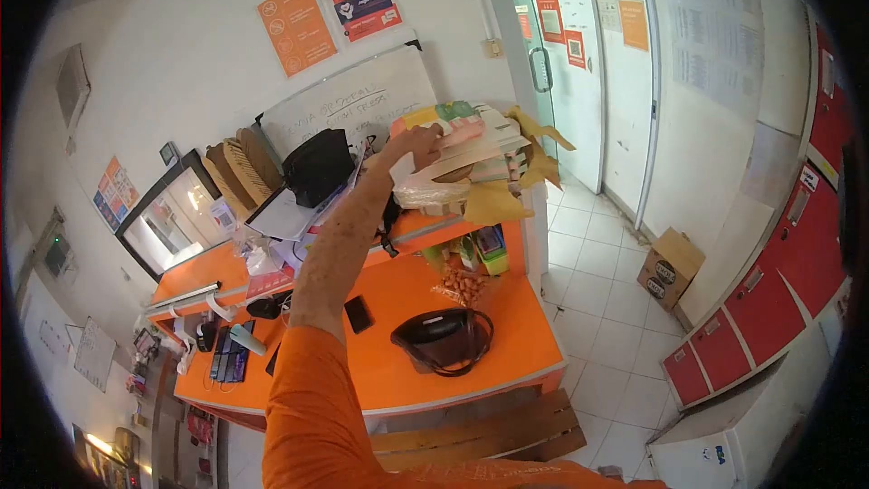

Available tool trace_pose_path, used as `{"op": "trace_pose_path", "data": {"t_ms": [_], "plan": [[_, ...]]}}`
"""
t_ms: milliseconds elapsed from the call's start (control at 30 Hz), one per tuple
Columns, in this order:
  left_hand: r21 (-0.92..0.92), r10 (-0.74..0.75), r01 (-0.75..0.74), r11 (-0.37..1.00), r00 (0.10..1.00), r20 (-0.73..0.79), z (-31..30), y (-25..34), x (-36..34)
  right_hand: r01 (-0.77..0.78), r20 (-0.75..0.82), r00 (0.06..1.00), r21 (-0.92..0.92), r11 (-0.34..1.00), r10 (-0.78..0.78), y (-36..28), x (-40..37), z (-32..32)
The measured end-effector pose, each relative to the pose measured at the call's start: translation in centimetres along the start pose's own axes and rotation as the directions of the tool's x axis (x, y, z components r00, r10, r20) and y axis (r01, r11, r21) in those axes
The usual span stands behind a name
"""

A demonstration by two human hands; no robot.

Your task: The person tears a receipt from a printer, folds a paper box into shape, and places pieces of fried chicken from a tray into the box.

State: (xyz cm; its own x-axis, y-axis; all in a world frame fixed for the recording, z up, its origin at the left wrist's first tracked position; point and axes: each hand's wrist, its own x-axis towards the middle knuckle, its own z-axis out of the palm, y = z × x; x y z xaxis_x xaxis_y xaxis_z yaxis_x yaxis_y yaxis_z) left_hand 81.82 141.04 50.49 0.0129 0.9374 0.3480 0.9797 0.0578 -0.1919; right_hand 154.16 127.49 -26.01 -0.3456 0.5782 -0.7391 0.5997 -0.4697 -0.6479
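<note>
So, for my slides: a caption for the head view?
Orange-sleeved left hand rests on stacked papers atop the orange desk.

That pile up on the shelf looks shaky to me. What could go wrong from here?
The left hand rests on an uneven stack of books and papers at the end of the upper shelf, so the stack might slide off. Loose yellow sheets hang under it and may drop first. Anything falling could hit the black bag or the phone on the orange desk.
</note>
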Motion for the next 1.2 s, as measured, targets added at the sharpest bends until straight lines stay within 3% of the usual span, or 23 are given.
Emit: {"op": "trace_pose_path", "data": {"t_ms": [33, 67, 100, 133, 167, 200, 233, 267, 300, 433, 533, 600, 667, 733, 767, 833, 867, 900, 967, 1000, 1100, 1133, 1200], "plan": [[0.052, 0.021, -0.019, 0.998, 0.999, -0.025, 0.5, 0.4, 0.2, 0.063, 0.009, 0.998, -0.104, 0.993, -0.063, 1.3, -0.6, 0.0], [0.116, 0.021, -0.018, 0.993, 1.0, -0.019, 1.4, -0.1, 0.8, 0.234, 0.048, 0.972, -0.345, 0.909, -0.232, 2.9, -1.6, 0.0], [0.175, 0.02, -0.018, 0.984, 1.0, -0.013, 2.6, -0.9, 1.6, 0.431, 0.144, 0.881, -0.637, 0.639, -0.451, 4.0, -2.2, 0.0], [0.232, 0.018, -0.016, 0.973, 1.0, -0.007, 3.1, -0.7, 1.8, 0.514, 0.221, 0.763, -0.778, 0.362, -0.607, 5.0, -2.7, 0.4], [0.231, 0.037, -0.008, 0.973, 0.992, -0.119, 3.7, -0.6, 1.5, 0.53, 0.215, 0.706, -0.792, 0.303, -0.674, 6.1, -3.3, 0.6], [0.26, -0.007, 0.033, 0.965, 0.995, -0.101, 2.6, 0.0, 1.3, 0.511, 0.191, 0.853, -0.488, 0.708, -0.485, 7.1, -2.7, 1.1], [0.288, -0.051, 0.073, 0.955, 0.995, -0.082, 0.7, 0.6, 1.1, 0.21, 0.153, 0.955, 0.25, 0.945, -0.253, 8.2, -2.0, 1.5], [0.316, -0.096, 0.111, 0.942, 0.993, -0.063, -0.6, 0.9, 0.9, -0.055, 0.109, 0.994, 0.641, 0.765, -0.019, 9.3, -1.3, 1.9], [0.241, -0.14, 0.176, 0.954, 0.977, -0.16, -1.4, 0.4, 0.7, -0.117, 0.018, 0.992, 0.526, 0.842, 0.127, 6.8, -3.1, 2.9], [-0.037, -0.304, 0.33, 0.943, 0.81, -0.501, -5.7, -3.2, -2.0, -0.167, -0.034, 0.98, 0.381, 0.909, 0.195, 4.5, -6.0, 5.2], [-0.143, -0.378, 0.412, 0.9, 0.575, -0.725, -8.2, -7.9, -5.0, -0.172, -0.031, 0.98, 0.341, 0.924, 0.194, 4.0, -6.9, 6.9], [-0.291, -0.435, 0.364, 0.885, 0.421, -0.796, -10.4, -10.4, -8.7, -0.17, -0.018, 0.983, 0.315, 0.934, 0.185, 3.8, -7.5, 8.0], [-0.747, -0.72, 0.087, 0.659, 0.358, -0.594, -12.5, -10.6, -14.3, -0.171, -0.01, 0.983, 0.292, 0.941, 0.182, 3.3, -7.8, 9.1], [-0.831, -0.788, -0.305, 0.465, 0.286, -0.546, -12.2, -10.3, -19.8, -0.175, 0.004, 0.983, 0.284, 0.943, 0.181, 3.1, -8.1, 10.2], [-0.856, -0.808, -0.261, 0.446, 0.294, -0.511, -10.6, -11.7, -23.5, -0.177, 0.011, 0.983, 0.282, 0.943, 0.182, 3.0, -8.2, 10.9], [-0.905, -0.893, -0.369, 0.212, 0.303, -0.333, -7.8, -12.4, -30.6, -0.185, 0.027, 0.982, 0.284, 0.941, 0.185, 3.1, -8.2, 12.1], [-0.866, -0.926, -0.5, -0.015, 0.333, -0.176, -6.8, -11.1, -34.6, -0.187, 0.033, 0.982, 0.286, 0.94, 0.185, 3.3, -8.2, 12.7], [-0.829, -0.9, -0.525, -0.196, 0.431, -0.06, -7.5, -6.6, -37.6, -0.191, 0.041, 0.981, 0.288, 0.938, 0.188, 3.5, -8.1, 13.3], [-0.798, -0.879, -0.522, -0.301, 0.476, 0.02, -5.7, -1.2, -44.4, -0.194, 0.048, 0.981, 0.305, 0.932, 0.188, 3.9, -8.0, 14.2], [-0.822, -0.924, -0.466, -0.327, 0.34, 0.174, -6.1, 2.2, -46.5, -0.197, 0.053, 0.98, 0.334, 0.922, 0.19, 4.4, -7.7, 14.3], [-0.782, -0.895, -0.44, -0.441, 0.282, 0.346, 0.5, 6.7, -56.3, -0.185, 0.101, 0.983, 0.48, 0.858, 0.155, 6.3, -5.0, 15.1], [-0.79, -0.873, -0.404, -0.461, 0.367, 0.321, 3.8, 8.1, -60.6, -0.159, 0.101, 0.987, 0.506, 0.848, 0.125, 7.3, -3.9, 15.4], [-0.721, -0.827, -0.405, -0.562, 0.265, 0.496, 7.0, 11.8, -65.3, 0.06, -0.013, 0.998, 0.399, 0.915, -0.06, 8.4, -1.5, 14.8]]}}
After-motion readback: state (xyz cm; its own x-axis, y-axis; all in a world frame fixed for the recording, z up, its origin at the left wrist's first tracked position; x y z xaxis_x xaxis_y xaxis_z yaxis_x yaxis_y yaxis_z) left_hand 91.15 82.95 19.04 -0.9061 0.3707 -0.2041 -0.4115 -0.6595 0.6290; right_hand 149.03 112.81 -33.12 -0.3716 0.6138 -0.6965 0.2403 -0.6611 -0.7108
